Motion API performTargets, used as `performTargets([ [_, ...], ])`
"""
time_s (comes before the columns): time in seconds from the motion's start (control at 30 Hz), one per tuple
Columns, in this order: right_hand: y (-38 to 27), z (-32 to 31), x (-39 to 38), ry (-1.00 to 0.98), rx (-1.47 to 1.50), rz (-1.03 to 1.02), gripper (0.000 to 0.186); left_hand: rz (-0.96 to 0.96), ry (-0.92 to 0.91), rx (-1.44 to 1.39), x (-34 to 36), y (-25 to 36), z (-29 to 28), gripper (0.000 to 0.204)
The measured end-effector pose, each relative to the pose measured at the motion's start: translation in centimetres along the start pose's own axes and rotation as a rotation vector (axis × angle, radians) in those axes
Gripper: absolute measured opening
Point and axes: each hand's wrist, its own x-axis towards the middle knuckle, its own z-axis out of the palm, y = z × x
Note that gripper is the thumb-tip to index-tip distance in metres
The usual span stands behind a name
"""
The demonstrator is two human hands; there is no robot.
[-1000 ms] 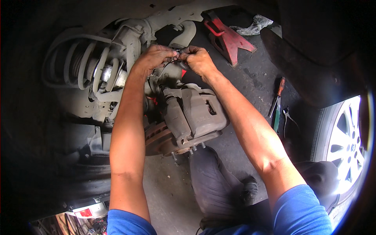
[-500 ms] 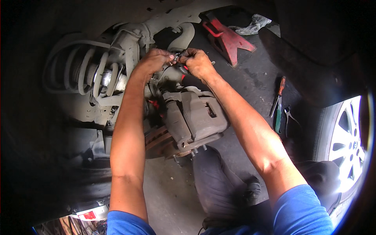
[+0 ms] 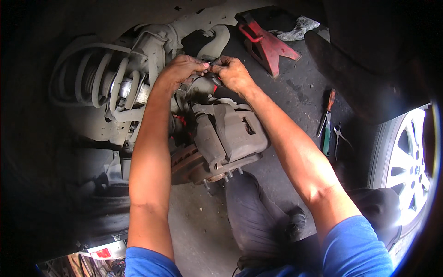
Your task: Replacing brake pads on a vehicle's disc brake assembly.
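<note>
My left hand (image 3: 183, 71) and my right hand (image 3: 233, 75) meet beyond the brake caliper, fingertips almost touching. Both are closed in a pinch on something small and dark, which the fingers mostly cover, so its kind cannot be told. Just past them, a curved grey suspension arm (image 3: 216, 42) rises. Nearer to me, between my forearms, sits the grey brake caliper (image 3: 233, 131) over a rusty brake disc (image 3: 187, 162). Several wheel studs (image 3: 229, 175) stick out toward me. Bits of red show beneath my hands and beside the caliper.
A dusty coil spring (image 3: 121, 85) around a shock absorber lies left of my left arm. On the floor to the right are a red jack stand (image 3: 270, 46), an orange-handled screwdriver (image 3: 331, 99), a green-handled tool (image 3: 327, 141), pliers (image 3: 338, 134) and a wheel (image 3: 406, 171).
My fingers have shifted slightly at the same spot, and the left thumb has moved a little to the right. Both hands keep their pinch.
</note>
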Motion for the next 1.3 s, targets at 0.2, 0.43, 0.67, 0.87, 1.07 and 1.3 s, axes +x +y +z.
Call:
performTargets([
  [0.2,-1.2,-0.2,-0.4,-0.006,-0.041,-0.017,0.033,0.012,0.034,0.02,1.7,-1.3,-0.1,0.022],
  [0.43,-0.7,0.0,-0.1,-0.022,-0.064,0.001,0.035,0.027,-0.021,-0.046,3.1,-2.6,-0.8,0.017],
  [0.67,0.5,0.5,0.6,-0.039,-0.043,-0.004,0.036,0.062,-0.096,-0.091,2.8,-2.4,-0.9,0.018],
  [0.87,0.7,0.3,0.2,-0.02,0.0,-0.003,0.03,-0.009,-0.006,-0.049,1.2,-1.0,0.0,0.026],
  [1.07,0.6,0.3,0.2,-0.003,-0.016,-0.01,0.029,-0.027,0.014,-0.021,0.0,-0.2,0.1,0.031],
  [1.3,1.1,0.4,0.6,0.008,-0.02,0.002,0.029,-0.022,-0.027,-0.002,0.1,-0.2,-0.1,0.036],
])
